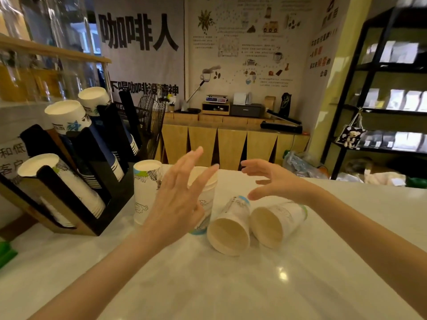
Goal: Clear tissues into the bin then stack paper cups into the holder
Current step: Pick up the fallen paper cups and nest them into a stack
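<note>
On the white counter [231, 285], two tipped cups [228, 229] point mouths toward the viewer; both hands' [178, 204] grip wide, empty.

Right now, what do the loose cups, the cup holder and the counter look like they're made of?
Tipped-over cups: probably paper, with matte cream insides, rolled rims and printed white walls.
Cup holder: looks like black rigid board or plastic over tan wood or fibreboard; the flat panels with brown edges leave it open.
Counter: pale, glossy stone or a stone-look surface, with faint veining and a sharp light reflection.

Left hand [178, 199], right hand [275, 181]: fingers spread, empty.
</note>
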A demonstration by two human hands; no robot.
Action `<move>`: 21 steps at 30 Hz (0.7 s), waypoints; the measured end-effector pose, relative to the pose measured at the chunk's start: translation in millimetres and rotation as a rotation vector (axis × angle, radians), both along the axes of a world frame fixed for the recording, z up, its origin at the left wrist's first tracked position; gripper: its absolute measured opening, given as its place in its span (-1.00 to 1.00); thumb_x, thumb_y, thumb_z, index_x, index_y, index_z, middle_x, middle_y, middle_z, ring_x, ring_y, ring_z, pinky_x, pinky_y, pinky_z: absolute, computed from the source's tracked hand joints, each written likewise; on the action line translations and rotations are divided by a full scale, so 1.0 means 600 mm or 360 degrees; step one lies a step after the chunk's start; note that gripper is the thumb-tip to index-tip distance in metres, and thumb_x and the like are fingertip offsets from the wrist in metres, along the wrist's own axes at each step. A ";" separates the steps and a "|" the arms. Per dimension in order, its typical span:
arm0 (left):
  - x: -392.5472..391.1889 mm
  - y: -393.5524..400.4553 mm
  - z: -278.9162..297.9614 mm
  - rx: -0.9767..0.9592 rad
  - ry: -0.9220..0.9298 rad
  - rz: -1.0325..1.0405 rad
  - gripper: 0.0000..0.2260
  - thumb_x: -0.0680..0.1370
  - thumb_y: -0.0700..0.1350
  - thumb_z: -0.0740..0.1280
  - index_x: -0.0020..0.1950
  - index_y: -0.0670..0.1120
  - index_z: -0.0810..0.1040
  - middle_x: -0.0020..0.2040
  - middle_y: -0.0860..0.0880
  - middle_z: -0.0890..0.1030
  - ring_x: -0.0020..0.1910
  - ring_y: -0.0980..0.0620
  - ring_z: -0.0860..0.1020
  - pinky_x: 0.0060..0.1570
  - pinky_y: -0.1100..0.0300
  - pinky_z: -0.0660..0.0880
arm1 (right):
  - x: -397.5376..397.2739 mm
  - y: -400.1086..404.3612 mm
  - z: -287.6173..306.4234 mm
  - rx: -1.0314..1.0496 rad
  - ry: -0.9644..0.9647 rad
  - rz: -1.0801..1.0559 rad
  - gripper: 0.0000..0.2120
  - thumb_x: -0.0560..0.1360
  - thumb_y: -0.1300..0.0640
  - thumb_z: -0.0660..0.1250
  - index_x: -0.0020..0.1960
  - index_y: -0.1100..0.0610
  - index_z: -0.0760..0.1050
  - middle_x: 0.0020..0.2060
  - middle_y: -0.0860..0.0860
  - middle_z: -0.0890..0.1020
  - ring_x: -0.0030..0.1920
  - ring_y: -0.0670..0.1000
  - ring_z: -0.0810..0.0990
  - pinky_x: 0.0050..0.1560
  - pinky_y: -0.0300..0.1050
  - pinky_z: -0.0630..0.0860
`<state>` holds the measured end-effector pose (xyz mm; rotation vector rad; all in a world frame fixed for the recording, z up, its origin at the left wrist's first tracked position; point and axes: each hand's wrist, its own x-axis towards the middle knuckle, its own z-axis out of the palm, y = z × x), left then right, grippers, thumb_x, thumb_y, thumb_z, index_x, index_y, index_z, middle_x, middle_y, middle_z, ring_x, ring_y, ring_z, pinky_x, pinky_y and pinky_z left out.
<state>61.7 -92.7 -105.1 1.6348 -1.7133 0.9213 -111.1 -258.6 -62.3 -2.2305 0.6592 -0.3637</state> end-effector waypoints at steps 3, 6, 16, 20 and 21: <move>-0.005 -0.007 0.007 0.0259 -0.0594 -0.0080 -0.27 0.26 -0.16 0.41 0.38 0.02 0.21 0.42 -0.09 0.13 0.40 -0.10 0.10 0.42 0.01 0.00 | -0.054 -0.014 0.004 -0.0177 0.0277 0.0034 -0.29 0.32 0.26 0.47 0.34 -0.11 0.26 0.36 -0.09 0.35 0.38 -0.07 0.28 0.43 -0.05 0.20; -0.018 -0.015 -0.010 0.0597 -0.0834 -0.0070 -0.13 0.16 -0.08 0.53 0.39 0.08 0.21 0.45 -0.04 0.22 0.41 -0.05 0.11 0.37 0.01 0.12 | -0.077 -0.022 -0.011 -0.0488 0.0624 -0.0024 -0.19 0.31 0.25 0.49 0.43 -0.05 0.17 0.42 -0.11 0.27 0.43 -0.05 0.19 0.43 -0.09 0.11; -0.055 -0.034 -0.086 0.0809 -0.0449 -0.0091 -0.24 0.18 0.32 0.35 0.27 -0.04 0.35 0.24 -0.08 0.54 0.23 -0.04 0.49 0.19 0.12 0.43 | -0.067 -0.028 -0.098 -0.1054 0.0763 -0.0004 -0.10 0.23 0.01 0.54 0.44 -0.04 0.13 0.42 -0.04 0.32 0.42 0.02 0.25 0.43 0.00 0.20; -0.055 -0.038 -0.110 0.0708 -0.0221 -0.0107 -0.30 0.22 0.24 0.35 0.27 -0.07 0.33 0.25 -0.12 0.51 0.27 -0.04 0.30 0.23 0.15 0.19 | -0.068 -0.033 -0.123 -0.1084 0.0627 -0.0037 -0.17 0.19 -0.08 0.54 0.36 -0.08 0.23 0.32 -0.08 0.43 0.32 0.01 0.38 0.32 -0.04 0.32; -0.057 -0.041 -0.114 0.0679 -0.0190 -0.0086 -0.30 0.22 0.23 0.35 0.25 -0.07 0.34 0.24 -0.13 0.52 0.26 -0.04 0.32 0.22 0.14 0.20 | -0.069 -0.034 -0.125 -0.1086 0.0597 -0.0043 -0.19 0.18 -0.10 0.54 0.34 -0.08 0.25 0.29 -0.08 0.46 0.29 0.01 0.40 0.29 -0.05 0.34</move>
